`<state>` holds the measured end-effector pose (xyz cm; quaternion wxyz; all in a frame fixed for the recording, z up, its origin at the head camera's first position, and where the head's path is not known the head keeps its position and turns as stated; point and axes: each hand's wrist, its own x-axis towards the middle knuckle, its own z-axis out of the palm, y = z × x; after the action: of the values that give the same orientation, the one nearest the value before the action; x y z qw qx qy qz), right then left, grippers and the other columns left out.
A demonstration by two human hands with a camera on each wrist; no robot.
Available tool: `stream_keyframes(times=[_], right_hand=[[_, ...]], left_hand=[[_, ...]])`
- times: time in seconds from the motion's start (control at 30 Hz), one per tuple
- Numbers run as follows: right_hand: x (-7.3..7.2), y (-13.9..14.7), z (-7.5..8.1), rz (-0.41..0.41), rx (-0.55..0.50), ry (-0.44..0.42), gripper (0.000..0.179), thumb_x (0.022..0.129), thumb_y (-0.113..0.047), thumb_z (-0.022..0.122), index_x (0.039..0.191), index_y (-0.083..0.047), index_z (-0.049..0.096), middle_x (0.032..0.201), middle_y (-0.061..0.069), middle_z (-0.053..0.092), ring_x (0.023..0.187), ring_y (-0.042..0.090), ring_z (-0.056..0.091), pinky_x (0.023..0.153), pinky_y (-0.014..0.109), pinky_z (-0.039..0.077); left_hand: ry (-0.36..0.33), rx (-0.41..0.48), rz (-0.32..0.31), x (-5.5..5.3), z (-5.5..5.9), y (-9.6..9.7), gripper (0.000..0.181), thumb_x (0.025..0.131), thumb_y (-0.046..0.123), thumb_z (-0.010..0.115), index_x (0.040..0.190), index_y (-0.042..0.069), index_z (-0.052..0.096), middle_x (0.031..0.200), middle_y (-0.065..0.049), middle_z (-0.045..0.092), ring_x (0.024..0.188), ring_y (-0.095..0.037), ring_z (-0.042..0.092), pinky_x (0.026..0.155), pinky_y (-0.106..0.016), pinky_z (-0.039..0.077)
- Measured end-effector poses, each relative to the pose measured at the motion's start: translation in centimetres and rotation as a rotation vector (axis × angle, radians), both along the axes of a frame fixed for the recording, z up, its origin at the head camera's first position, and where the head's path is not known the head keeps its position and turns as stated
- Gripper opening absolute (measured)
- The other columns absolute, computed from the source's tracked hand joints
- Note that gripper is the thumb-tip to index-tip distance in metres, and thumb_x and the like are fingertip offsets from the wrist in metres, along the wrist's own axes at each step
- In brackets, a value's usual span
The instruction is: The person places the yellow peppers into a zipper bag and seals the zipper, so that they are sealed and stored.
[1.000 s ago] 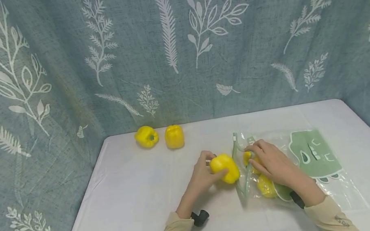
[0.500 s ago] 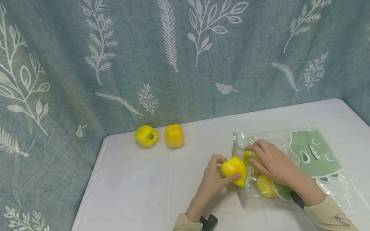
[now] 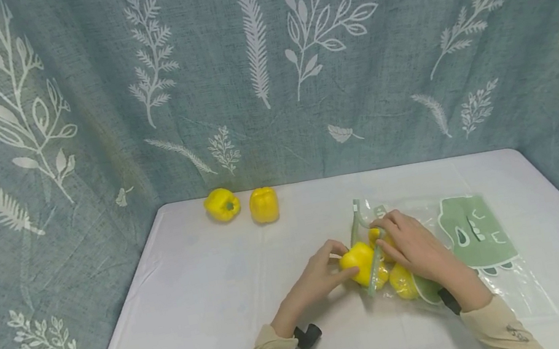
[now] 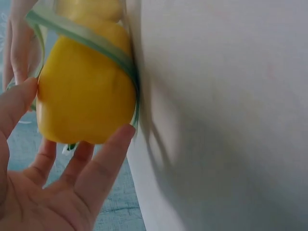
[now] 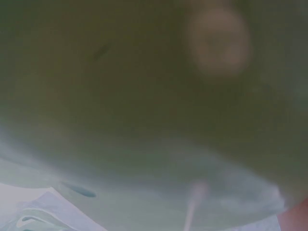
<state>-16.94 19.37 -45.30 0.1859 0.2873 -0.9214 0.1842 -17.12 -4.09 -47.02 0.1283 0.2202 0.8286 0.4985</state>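
A yellow bell pepper (image 3: 358, 260) lies partly inside the mouth of a clear zip bag (image 3: 524, 287) with a green cartoon print. My left hand (image 3: 322, 273) is behind it, fingertips touching its rear sides; the left wrist view shows the palm apart from the pepper (image 4: 86, 91). The bag's green zip strip (image 4: 91, 38) crosses over the pepper. My right hand (image 3: 418, 246) holds the upper edge of the bag's mouth. Under it, inside the bag, show another yellow pepper (image 3: 402, 282) and part of one more. The right wrist view is mostly blurred green film.
Two more yellow peppers, one on its side (image 3: 222, 204) and one beside it (image 3: 264, 205), lie near the back edge of the white table (image 3: 197, 314). A patterned blue-green curtain (image 3: 217, 73) hangs behind and at both sides.
My left hand has carried the pepper rightward into the bag's mouth, then drawn slightly back while the pepper sits deeper under the zip strip. My right hand has stayed in place.
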Motion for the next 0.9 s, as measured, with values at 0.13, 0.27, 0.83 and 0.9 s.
stream_keyframes(times=[0.13, 0.27, 0.83, 0.9], right_hand=[[0.0, 0.0, 0.0, -0.002, 0.005, -0.004, 0.029, 0.092, -0.023, 0.055, 0.119, -0.013, 0.052, 0.101, 0.004, 0.049, 0.083, 0.018, 0.051, 0.074, 0.036, 0.045], [0.0, -0.1, 0.0, 0.000, 0.007, 0.002, 0.029, 0.092, -0.023, 0.056, 0.119, -0.013, 0.052, 0.101, 0.004, 0.049, 0.084, 0.018, 0.051, 0.074, 0.036, 0.045], [0.1, -0.2, 0.5, -0.002, 0.004, -0.021, 0.029, 0.092, -0.023, 0.056, 0.119, -0.012, 0.052, 0.102, 0.005, 0.050, 0.086, 0.020, 0.051, 0.077, 0.037, 0.045], [0.1, -0.2, 0.5, -0.002, 0.002, -0.023, 0.029, 0.092, -0.023, 0.056, 0.119, -0.012, 0.052, 0.102, 0.005, 0.050, 0.086, 0.020, 0.051, 0.077, 0.037, 0.045]], left_hand=[[-0.028, 0.017, -0.046, 0.0, 0.1, -0.4, 0.035, 0.086, 0.028, 0.066, 0.113, 0.014, 0.049, 0.122, -0.004, 0.054, 0.115, -0.028, 0.055, 0.096, -0.039, 0.047], [-0.035, 0.028, -0.091, -0.1, 0.1, -0.7, 0.035, 0.087, 0.025, 0.065, 0.116, 0.014, 0.048, 0.124, -0.005, 0.053, 0.117, -0.029, 0.054, 0.097, -0.035, 0.047], [-0.024, 0.064, -0.080, 0.4, 0.0, -0.5, 0.034, 0.083, 0.018, 0.070, 0.113, 0.016, 0.055, 0.118, -0.001, 0.059, 0.111, -0.023, 0.056, 0.084, -0.021, 0.051], [-0.018, 0.072, -0.075, 0.5, -0.1, -0.3, 0.034, 0.082, 0.016, 0.071, 0.112, 0.015, 0.056, 0.116, -0.002, 0.060, 0.110, -0.023, 0.057, 0.084, -0.022, 0.052]])
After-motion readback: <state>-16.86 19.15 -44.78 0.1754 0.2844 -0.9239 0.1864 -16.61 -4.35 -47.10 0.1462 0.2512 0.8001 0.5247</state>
